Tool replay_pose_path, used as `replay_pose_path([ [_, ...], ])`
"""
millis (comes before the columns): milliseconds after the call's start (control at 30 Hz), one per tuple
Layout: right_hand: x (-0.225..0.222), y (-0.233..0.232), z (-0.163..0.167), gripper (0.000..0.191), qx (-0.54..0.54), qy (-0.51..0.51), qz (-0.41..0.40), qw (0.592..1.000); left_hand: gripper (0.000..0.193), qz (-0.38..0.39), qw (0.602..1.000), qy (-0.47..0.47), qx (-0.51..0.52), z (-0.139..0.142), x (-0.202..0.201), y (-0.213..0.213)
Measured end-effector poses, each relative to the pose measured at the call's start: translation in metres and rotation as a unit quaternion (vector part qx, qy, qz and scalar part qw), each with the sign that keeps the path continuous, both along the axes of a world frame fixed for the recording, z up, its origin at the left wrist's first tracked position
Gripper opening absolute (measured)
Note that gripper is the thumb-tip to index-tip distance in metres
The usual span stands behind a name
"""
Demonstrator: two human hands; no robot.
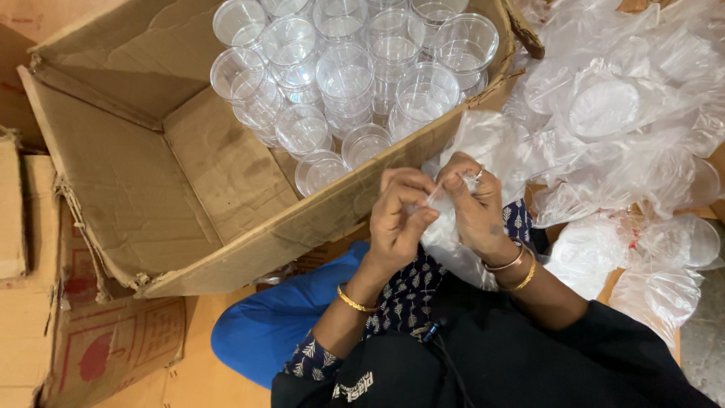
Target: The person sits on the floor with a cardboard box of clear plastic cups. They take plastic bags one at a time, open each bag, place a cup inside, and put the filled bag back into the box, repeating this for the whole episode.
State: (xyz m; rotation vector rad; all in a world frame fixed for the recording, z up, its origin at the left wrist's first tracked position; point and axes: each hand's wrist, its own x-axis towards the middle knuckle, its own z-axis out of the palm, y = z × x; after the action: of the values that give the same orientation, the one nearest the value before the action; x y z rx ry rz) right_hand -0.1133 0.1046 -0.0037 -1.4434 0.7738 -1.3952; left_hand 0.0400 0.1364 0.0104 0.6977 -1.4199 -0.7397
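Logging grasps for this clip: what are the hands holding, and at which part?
Both the left hand and right hand pinch the top end of a clear plastic bag between their fingertips; its contents cannot be told.

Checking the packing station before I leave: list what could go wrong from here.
Both hands, left hand and right hand, pinch a thin clear plastic bag; it might tear. The stacked clear cups stand loose in the open cardboard box, which looks tilted, so they might topple. Its torn edge may give way.
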Motion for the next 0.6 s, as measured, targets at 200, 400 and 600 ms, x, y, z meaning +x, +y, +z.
replay_pose_path([
  [200,-0.005,-0.014,-0.005,0.028,0.191,-0.165,0.127,0.959,0.015,-0.146,0.916,0.280,0.247,-0.025,0.013,-0.001],
  [400,-0.049,-0.037,0.012,0.043,0.224,0.091,0.148,0.959,0.009,-0.118,0.900,0.212,0.362,-0.011,0.079,-0.017],
  [600,-0.058,-0.077,0.024,0.038,0.187,0.067,0.210,0.957,0.028,-0.102,0.926,0.081,0.356,0.000,0.134,-0.041],
])
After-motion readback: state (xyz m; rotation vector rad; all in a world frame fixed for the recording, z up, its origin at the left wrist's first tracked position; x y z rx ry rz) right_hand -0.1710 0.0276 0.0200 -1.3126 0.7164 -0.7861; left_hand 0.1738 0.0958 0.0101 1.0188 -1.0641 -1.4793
